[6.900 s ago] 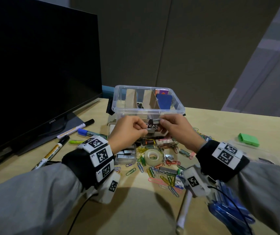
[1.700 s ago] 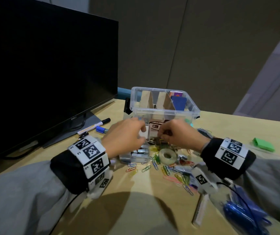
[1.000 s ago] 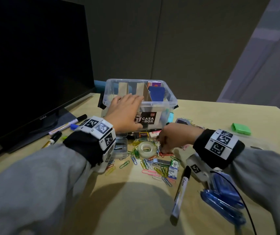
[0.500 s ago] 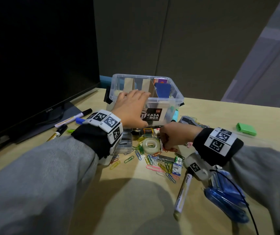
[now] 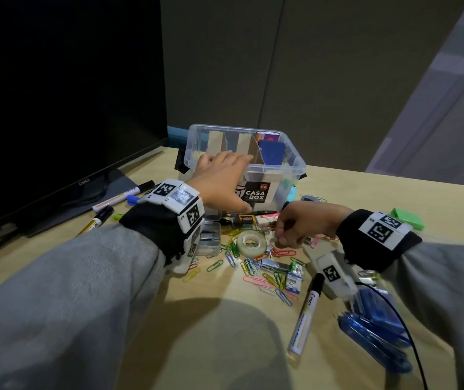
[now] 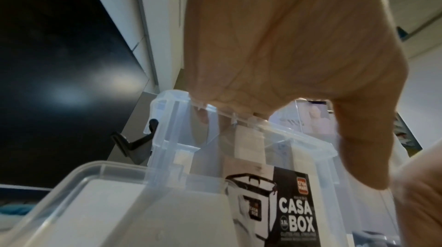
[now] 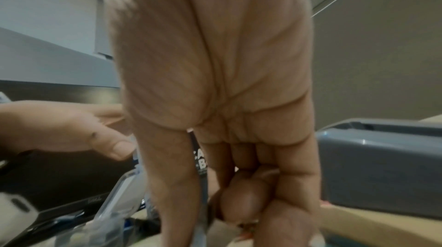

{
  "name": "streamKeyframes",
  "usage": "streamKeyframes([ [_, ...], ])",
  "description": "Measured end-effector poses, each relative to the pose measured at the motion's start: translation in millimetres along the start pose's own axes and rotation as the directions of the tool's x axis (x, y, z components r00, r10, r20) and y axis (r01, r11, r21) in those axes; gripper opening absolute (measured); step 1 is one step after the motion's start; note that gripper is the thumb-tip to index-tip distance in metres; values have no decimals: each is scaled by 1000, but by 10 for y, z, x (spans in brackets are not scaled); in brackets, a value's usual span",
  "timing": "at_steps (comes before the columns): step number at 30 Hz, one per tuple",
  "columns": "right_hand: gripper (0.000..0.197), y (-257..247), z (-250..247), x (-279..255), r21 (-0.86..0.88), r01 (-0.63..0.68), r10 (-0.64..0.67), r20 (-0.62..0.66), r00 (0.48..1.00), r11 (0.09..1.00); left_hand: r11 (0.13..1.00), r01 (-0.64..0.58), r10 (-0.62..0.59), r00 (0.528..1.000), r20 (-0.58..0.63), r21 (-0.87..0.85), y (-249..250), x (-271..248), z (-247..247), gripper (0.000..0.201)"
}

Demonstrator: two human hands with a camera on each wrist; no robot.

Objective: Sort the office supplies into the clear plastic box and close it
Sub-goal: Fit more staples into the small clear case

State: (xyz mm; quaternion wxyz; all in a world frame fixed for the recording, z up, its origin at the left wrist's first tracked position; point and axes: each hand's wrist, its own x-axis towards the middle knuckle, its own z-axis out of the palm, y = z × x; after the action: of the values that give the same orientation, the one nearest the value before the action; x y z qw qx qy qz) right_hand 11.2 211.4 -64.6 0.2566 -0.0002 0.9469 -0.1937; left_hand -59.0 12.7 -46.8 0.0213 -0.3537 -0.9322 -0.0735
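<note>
While the left hand (image 5: 222, 175) lies flat-fingered over the box (image 5: 287, 164) rim, the right hand (image 5: 295, 223) pinches something small, unidentifiable, among the paper clips (image 5: 256, 270). Step: loading small items. Next, likely: lift, drop into a compartment.

Setting: office workstation. A light wooden desk (image 5: 365, 192) carries a dark Dell monitor (image 5: 56, 94) at 10 o'clock. Grey fabric partition panels (image 5: 309, 66) close off the desk from 12 to 2 o'clock. Markers (image 5: 118, 197), coloured paper clips (image 5: 253, 267) and a tape roll (image 5: 251, 242) lie scattered at the desk centre.
</note>
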Motion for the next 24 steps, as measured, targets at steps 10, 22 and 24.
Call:
streamKeyframes([
  [10,12,-166,-154,-118,469,263,-147,-269,952,843,855,-55,149,979,142,-516,-182,-39,-219,26],
  [22,15,-344,-20,-48,326,512,-230,-619,751,795,731,11,49,996,69,-682,-227,11,-125,16],
  [24,17,-327,-25,-61,311,547,-236,-661,712,778,702,-38,13,999,-40,-711,-196,6,-93,14],
])
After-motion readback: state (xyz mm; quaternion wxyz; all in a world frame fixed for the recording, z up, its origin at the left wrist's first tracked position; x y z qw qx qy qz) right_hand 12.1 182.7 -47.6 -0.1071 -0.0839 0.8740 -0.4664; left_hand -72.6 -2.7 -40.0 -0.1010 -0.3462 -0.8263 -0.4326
